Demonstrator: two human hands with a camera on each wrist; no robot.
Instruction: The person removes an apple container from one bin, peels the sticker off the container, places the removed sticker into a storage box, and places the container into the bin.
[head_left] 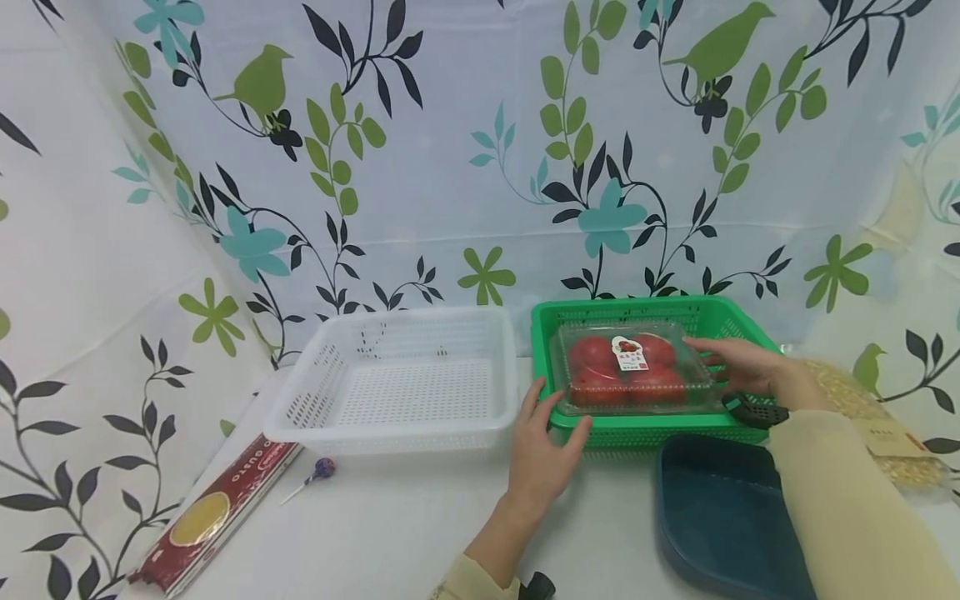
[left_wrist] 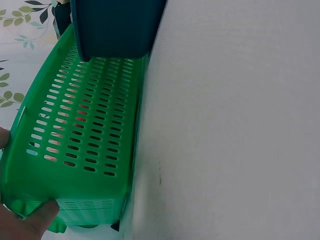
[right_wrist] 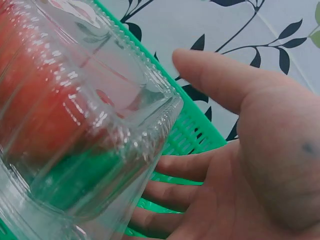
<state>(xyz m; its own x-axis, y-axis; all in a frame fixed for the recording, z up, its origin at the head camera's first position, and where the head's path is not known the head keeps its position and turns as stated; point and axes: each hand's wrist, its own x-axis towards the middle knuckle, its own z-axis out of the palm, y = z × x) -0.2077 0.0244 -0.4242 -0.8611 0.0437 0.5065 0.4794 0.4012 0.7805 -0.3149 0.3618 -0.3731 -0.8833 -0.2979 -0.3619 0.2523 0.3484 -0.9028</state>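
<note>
A lollipop (head_left: 323, 468) lies near a red packet (head_left: 238, 487) and white basket (head_left: 412, 396).

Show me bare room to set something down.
Free: inside the white basket; the tabletop between lollipop and left hand; a smaller patch between left hand and blue bin. Crowded: the green basket, holding the tomato pack with the right hand beside that.

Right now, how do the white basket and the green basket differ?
The green basket holds a clear box of red fruit; the white basket's floor lies bare. A blue tub stands before the green basket, while a lollipop lies before the white basket. Both have walls pierced with small holes.
</note>
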